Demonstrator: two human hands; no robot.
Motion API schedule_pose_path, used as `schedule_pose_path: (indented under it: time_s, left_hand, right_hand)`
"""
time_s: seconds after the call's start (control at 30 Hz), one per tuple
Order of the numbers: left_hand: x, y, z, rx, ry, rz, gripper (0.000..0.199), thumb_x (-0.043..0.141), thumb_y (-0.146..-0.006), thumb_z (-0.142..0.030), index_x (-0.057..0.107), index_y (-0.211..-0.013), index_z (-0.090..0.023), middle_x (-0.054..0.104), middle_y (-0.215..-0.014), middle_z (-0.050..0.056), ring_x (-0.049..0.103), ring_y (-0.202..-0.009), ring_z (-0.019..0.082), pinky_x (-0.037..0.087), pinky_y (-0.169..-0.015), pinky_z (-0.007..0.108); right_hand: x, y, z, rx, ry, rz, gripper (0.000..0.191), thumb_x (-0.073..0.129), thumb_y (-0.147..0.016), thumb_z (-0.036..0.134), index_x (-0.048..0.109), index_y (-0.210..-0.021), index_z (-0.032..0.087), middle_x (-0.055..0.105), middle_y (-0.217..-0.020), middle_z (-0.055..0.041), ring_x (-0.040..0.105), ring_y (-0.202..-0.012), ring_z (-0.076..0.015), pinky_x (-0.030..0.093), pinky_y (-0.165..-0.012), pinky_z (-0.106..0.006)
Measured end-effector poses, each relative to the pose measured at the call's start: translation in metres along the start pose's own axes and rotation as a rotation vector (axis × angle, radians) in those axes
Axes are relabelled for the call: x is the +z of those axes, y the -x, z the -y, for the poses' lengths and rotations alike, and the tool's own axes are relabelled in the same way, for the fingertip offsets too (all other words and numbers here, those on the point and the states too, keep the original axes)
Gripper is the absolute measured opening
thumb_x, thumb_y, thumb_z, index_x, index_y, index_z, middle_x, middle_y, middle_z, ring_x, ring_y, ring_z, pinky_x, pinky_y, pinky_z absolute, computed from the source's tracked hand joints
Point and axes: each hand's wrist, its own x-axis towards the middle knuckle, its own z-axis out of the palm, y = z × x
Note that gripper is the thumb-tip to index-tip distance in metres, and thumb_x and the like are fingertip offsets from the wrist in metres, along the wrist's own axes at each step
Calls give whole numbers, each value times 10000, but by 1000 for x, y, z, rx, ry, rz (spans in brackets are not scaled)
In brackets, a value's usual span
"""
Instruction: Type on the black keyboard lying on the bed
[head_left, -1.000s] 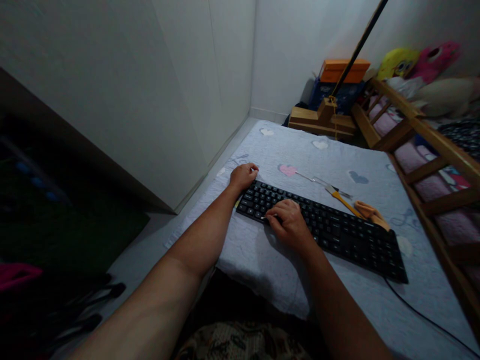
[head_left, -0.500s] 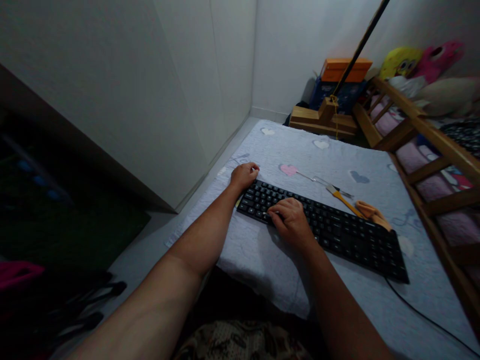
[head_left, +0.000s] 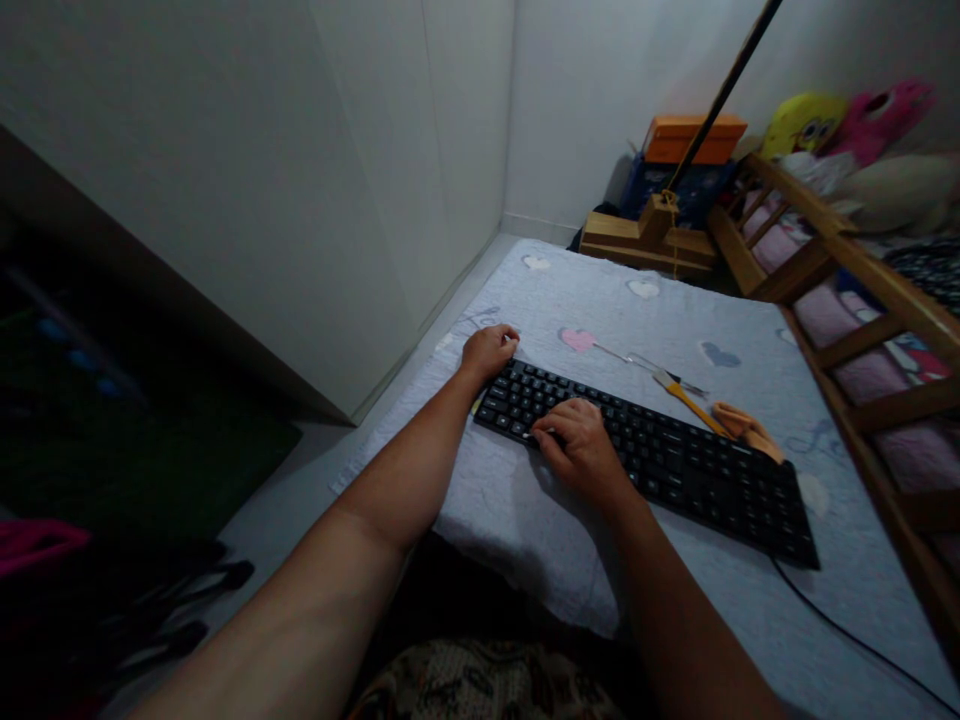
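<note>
A black keyboard lies aslant on a pale blue cloth with heart prints. My left hand is at its far left corner, fingers curled against the edge; the contact is partly hidden. Over the left half of the keys, my right hand is closed in a pinch. A small white-tipped stick shows between its thumb and fingers, close to the near row of keys. Behind the keyboard lie a yellow-handled brush, a thin metal tool and a crumpled orange-tan cloth.
A cable runs from the keyboard to the lower right. To the right stands a wooden railing with plush toys behind it. A wooden stand with a pole and an orange box are at the back. A pale panel rises at left.
My right hand has shifted very slightly left and down over the keys, still pinching. My left hand and the keyboard keep their places.
</note>
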Motion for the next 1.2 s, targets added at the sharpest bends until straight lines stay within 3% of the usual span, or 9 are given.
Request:
schedule_pose_path:
  time_s: [0.67, 1.2]
  left_hand:
    - [-1, 0, -1, -7, -14, -1, 286, 550, -886, -286, 752, -1071, -204, 745, -933, 44, 651, -849, 182, 481, -812, 279]
    - [-1, 0, -2, -10, -9, -2, 289, 550, -885, -286, 755, -1071, -204, 744, -926, 42, 649, -850, 182, 484, -811, 278]
  right_hand:
    - [3, -1, -7, 30, 64, -66, 154, 614, -922, 193, 730, -825, 218, 740, -844, -46, 594, -897, -235, 378, -925, -426]
    - [0, 0, 1, 3, 11, -19, 197, 577, -917, 181, 711, -778, 218, 715, -803, -43, 593, -860, -220, 377, -907, -419]
